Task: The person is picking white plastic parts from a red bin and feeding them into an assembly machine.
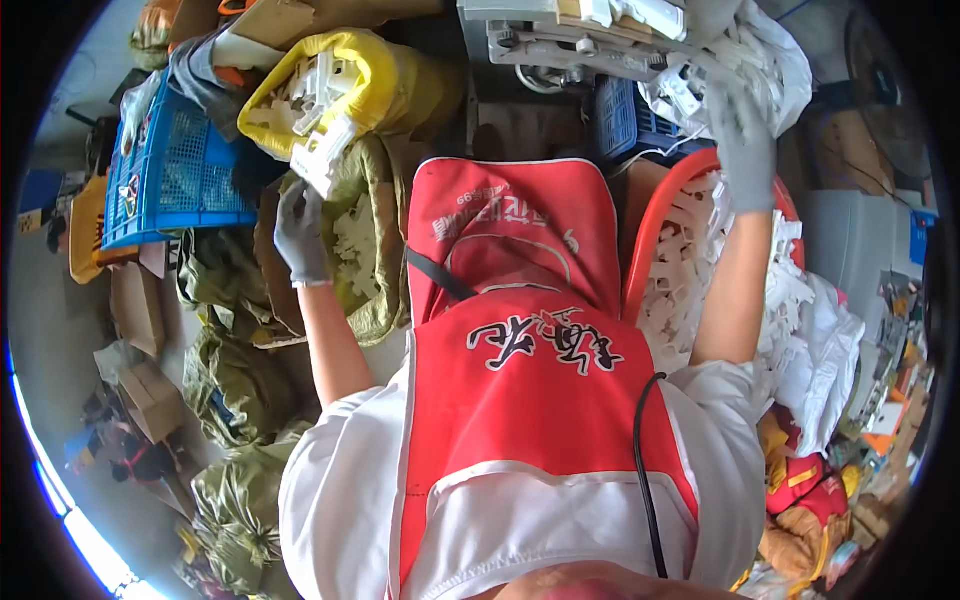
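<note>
The person is wearing a red apron point(530, 370) with white trim and lettering over a white short-sleeved shirt point(340, 470). Grey gloves are covering the left hand point(300, 232) and right hand point(745, 140). A black cable point(645, 450) is running down the apron.

A grey concrete floor point(70, 300) shows at the left, crowded with olive-green sacks point(235, 385), flattened cardboard boxes point(140, 305) and a blue mesh crate point(175, 175). Bright daylight point(75, 525) glares along the lower-left rim. At the right stand a pale cabinet point(850, 235) and heaped colourful clutter point(810, 500).
</note>
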`<action>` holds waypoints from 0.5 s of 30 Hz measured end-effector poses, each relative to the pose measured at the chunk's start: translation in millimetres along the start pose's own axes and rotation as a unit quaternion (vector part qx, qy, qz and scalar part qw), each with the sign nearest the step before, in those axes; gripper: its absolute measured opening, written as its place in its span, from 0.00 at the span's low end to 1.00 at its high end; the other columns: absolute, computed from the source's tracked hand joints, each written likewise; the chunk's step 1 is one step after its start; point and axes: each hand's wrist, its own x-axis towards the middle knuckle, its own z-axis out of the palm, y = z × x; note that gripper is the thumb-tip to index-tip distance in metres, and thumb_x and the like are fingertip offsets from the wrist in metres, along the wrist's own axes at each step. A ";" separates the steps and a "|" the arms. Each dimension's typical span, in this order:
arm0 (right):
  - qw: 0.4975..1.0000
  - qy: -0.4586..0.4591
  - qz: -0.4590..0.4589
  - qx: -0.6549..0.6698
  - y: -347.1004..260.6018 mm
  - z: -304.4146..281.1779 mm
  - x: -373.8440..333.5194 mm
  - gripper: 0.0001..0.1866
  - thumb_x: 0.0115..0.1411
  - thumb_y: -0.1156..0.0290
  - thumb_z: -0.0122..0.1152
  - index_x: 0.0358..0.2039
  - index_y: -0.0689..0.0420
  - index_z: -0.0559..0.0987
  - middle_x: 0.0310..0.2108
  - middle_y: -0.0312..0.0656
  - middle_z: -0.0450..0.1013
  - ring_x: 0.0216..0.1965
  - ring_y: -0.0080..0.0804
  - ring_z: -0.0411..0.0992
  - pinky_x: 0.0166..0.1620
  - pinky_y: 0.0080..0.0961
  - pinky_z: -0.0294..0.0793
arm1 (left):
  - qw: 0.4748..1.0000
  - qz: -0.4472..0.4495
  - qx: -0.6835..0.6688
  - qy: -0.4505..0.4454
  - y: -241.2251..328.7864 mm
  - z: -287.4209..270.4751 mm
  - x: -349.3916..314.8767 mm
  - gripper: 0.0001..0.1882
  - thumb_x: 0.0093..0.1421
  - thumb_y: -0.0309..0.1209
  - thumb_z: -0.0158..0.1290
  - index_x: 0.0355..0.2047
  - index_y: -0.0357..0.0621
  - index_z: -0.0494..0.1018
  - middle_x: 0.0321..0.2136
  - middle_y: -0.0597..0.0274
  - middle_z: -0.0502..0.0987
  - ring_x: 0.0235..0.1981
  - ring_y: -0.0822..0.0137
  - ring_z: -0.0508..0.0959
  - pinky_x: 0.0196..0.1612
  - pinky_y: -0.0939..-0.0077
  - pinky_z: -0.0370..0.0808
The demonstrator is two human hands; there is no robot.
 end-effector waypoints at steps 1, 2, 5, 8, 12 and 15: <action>0.999 -0.004 0.035 -0.039 28.1 -4.3 -27.7 0.16 0.61 0.63 0.53 0.46 0.58 0.75 0.37 0.42 0.75 0.36 0.30 0.74 0.41 0.26 0.71 | 0.998 -0.030 0.055 -0.008 0.8 -5.1 -7.1 0.15 0.58 0.29 0.53 0.44 0.34 0.72 0.38 0.61 0.77 0.39 0.73 0.73 0.45 0.80 0.68; 0.993 -0.023 0.109 -0.029 47.4 -3.3 -52.5 0.16 0.61 0.63 0.52 0.45 0.58 0.75 0.38 0.43 0.75 0.37 0.30 0.74 0.42 0.27 0.71 | 0.995 -0.055 0.077 -0.011 -3.2 -9.5 -14.1 0.16 0.59 0.30 0.53 0.44 0.33 0.72 0.39 0.60 0.77 0.39 0.72 0.73 0.46 0.79 0.68; 0.976 -0.025 0.198 -0.087 97.6 -18.6 -123.3 0.16 0.61 0.61 0.51 0.42 0.58 0.77 0.39 0.46 0.76 0.39 0.36 0.75 0.44 0.30 0.71 | 0.972 -0.131 0.193 -0.026 -50.5 -39.9 -40.1 0.19 0.59 0.32 0.53 0.47 0.32 0.70 0.41 0.53 0.76 0.40 0.65 0.75 0.46 0.74 0.70; 0.937 0.011 0.321 -0.136 137.3 -39.9 -178.5 0.17 0.59 0.57 0.51 0.41 0.55 0.76 0.36 0.51 0.75 0.39 0.46 0.73 0.44 0.32 0.71 | 0.978 -0.168 0.104 -0.073 -96.5 -53.8 -44.1 0.18 0.60 0.31 0.51 0.47 0.32 0.70 0.43 0.55 0.75 0.42 0.66 0.74 0.48 0.74 0.70; 0.888 -0.035 0.399 -0.225 170.4 -51.6 -190.8 0.17 0.59 0.59 0.51 0.45 0.54 0.74 0.41 0.50 0.73 0.43 0.47 0.72 0.46 0.35 0.70 | 0.974 -0.175 0.048 -0.135 -97.6 -12.0 -20.1 0.17 0.61 0.31 0.50 0.47 0.32 0.70 0.43 0.56 0.75 0.41 0.68 0.74 0.47 0.76 0.69; 0.883 -0.056 0.362 -0.295 204.3 -41.2 -179.5 0.20 0.57 0.60 0.51 0.50 0.51 0.70 0.49 0.47 0.68 0.49 0.46 0.68 0.49 0.36 0.69 | 0.972 -0.066 0.109 -0.198 -50.0 27.2 -8.1 0.16 0.61 0.32 0.50 0.46 0.33 0.71 0.42 0.56 0.76 0.41 0.68 0.74 0.47 0.76 0.69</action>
